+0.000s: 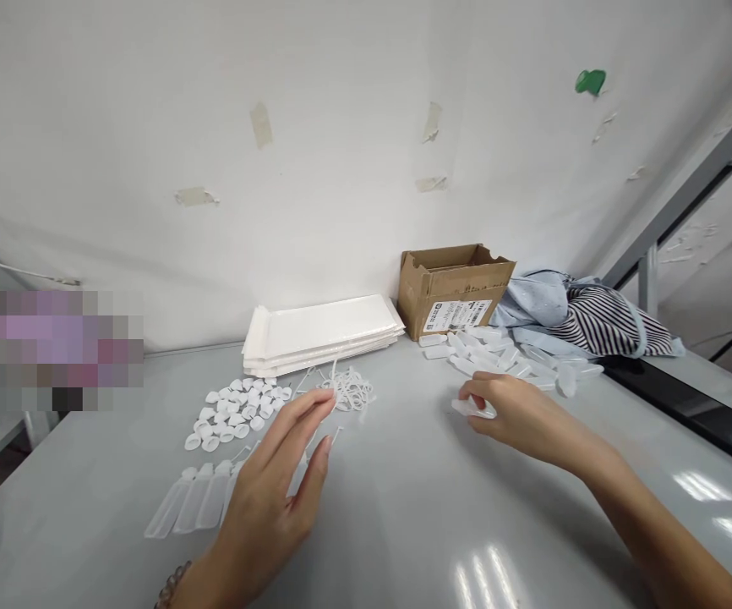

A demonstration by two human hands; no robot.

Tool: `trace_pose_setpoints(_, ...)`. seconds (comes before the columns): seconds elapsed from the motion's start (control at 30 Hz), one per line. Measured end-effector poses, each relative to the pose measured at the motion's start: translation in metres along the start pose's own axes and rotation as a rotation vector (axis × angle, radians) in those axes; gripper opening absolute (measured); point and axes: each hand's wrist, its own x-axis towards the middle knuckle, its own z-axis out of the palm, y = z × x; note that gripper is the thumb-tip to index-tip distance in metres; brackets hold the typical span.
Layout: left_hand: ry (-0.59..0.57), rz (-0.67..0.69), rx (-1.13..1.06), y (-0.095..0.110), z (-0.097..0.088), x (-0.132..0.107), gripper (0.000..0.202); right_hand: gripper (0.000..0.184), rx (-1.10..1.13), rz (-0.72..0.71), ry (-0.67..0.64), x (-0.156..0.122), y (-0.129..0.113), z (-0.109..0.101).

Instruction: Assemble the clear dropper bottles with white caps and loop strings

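My right hand (pixel 511 414) is closed on a small translucent white plastic tube (pixel 472 409), just in front of a loose pile of similar tubes (pixel 499 348). My left hand (pixel 274 499) is open over the table, its thumb apart from the fingers and nothing seen between them. Beyond its fingertips lies a tangle of thin white cords (pixel 354 391). Many white caps (pixel 232 412) are spread to the left of that hand. Several capped tubes (pixel 196 503) lie in a row beside it, partly hidden by the hand.
White flat packages (pixel 321 330) are stacked against the wall. An opened cardboard box (pixel 451 292) stands behind the tube pile. Bundled striped and light blue cloth (pixel 607 317) lies at the right, by a long black object (pixel 689 406). The grey table (pixel 391 524) reflects light.
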Motion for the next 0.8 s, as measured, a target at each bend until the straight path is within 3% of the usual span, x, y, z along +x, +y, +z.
trace_pose_setpoints(0.13, 0.007, 0.023, -0.028, 0.004, -0.003, -0.001, 0.038, 0.017, 0.223, -0.206, 0.187, -0.001, -0.019, 0.012)
trace_pose_setpoints(0.27, 0.010, 0.077, -0.068, 0.008, -0.002, -0.001, 0.041, 0.014, 0.408, -0.333, 0.254, -0.006, -0.038, 0.027)
trace_pose_setpoints(0.4, -0.013, 0.122, -0.106, 0.010, 0.000, -0.004, 0.044, 0.015, 0.517, -0.368, 0.230, -0.011, -0.052, 0.037)
trace_pose_setpoints(0.57, -0.056, 0.151, -0.158, 0.014, 0.003, -0.009, 0.043, 0.019, 0.642, -0.288, 0.101, -0.016, -0.062, 0.037)
trace_pose_setpoints(0.8, 0.015, 0.101, -0.220, 0.019, 0.011, -0.012, 0.033, 0.018, 0.698, -0.324, 0.024, -0.018, -0.066, 0.039)
